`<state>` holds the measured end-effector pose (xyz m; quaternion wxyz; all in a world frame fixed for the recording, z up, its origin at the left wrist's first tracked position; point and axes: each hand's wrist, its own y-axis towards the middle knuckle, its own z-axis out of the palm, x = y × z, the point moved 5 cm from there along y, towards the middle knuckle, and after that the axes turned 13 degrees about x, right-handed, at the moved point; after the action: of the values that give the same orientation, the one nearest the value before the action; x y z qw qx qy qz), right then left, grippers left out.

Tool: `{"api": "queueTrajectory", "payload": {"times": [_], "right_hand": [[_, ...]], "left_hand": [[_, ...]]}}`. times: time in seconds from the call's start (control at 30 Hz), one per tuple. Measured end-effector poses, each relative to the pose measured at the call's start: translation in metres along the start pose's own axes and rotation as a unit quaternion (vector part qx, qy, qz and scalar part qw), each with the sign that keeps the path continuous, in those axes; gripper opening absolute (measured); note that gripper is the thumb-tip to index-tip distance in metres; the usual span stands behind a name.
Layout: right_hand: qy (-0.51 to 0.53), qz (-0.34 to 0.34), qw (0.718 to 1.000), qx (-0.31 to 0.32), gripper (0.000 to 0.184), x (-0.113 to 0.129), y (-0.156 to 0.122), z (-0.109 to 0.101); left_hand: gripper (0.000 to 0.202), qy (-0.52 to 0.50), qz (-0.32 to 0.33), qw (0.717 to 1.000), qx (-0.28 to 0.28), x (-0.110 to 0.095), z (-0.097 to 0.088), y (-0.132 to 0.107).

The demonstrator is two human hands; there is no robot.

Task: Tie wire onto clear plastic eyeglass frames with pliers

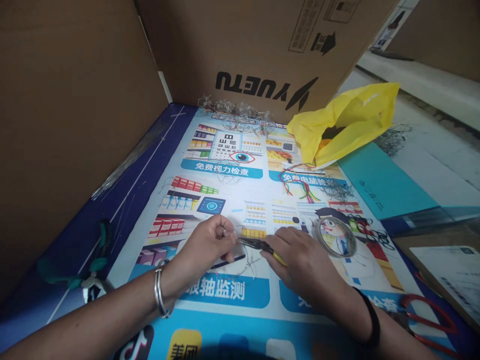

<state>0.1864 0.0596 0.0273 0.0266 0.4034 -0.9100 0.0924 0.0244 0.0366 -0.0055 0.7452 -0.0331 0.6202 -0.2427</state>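
The head view looks down on a tabletop covered by a colourful printed poster [225, 295] with cartoon shop shelves and an eye chart. The person's left hand [210, 242], a silver bangle [159, 292] on its wrist, has its fingers pinched shut on a thin silver wire [235, 235] just above the middle of the poster. The right hand [300, 260], with a black wristband [373, 320], is curled closed around yellow-handled needle-nose pliers [258, 245], whose dark tip points left and meets the wire right beside the left fingertips. A clear roll of tape [335, 236] lies flat just beside the right hand. Farther back, a crumpled yellow plastic bag [345, 125] rests against a brown cardboard box [262, 45] printed with black letters, with a tangle of coloured cords [300, 185] in front of it. A row of small bent wire pieces [236, 112] lines the foot of the box. Green-handled pliers [97, 255] lie at the left edge, well apart from the hands, and red loop handles [427, 315] show at the far right.
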Motion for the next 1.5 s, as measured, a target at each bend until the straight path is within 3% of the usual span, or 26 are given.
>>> {"api": "queueTrajectory", "payload": {"times": [0.27,0.67,0.93,1.2,1.5], "right_hand": [[-0.026,-0.011,0.999,-0.019,0.015,0.003,-0.001,-0.001],[0.003,-0.006,1.000,0.020,0.018,0.001,0.000,0.002],[0.038,-0.024,0.997,0.055,0.016,-0.006,0.002,-0.001],[0.052,-0.082,0.993,0.061,0.021,-0.007,0.004,-0.002],[0.048,-0.066,0.993,0.089,0.020,-0.005,0.001,-0.001]], "left_hand": [[0.012,0.037,-0.018,0.999,-0.019,0.001,-0.001,0.001],[0.013,0.057,-0.024,0.998,-0.023,-0.005,0.001,-0.001],[0.016,0.042,-0.032,0.998,0.041,-0.001,-0.001,0.004],[0.021,0.004,-0.066,0.993,0.099,-0.014,0.003,-0.001],[0.018,0.037,-0.067,0.989,0.126,-0.015,0.002,-0.002]]}}
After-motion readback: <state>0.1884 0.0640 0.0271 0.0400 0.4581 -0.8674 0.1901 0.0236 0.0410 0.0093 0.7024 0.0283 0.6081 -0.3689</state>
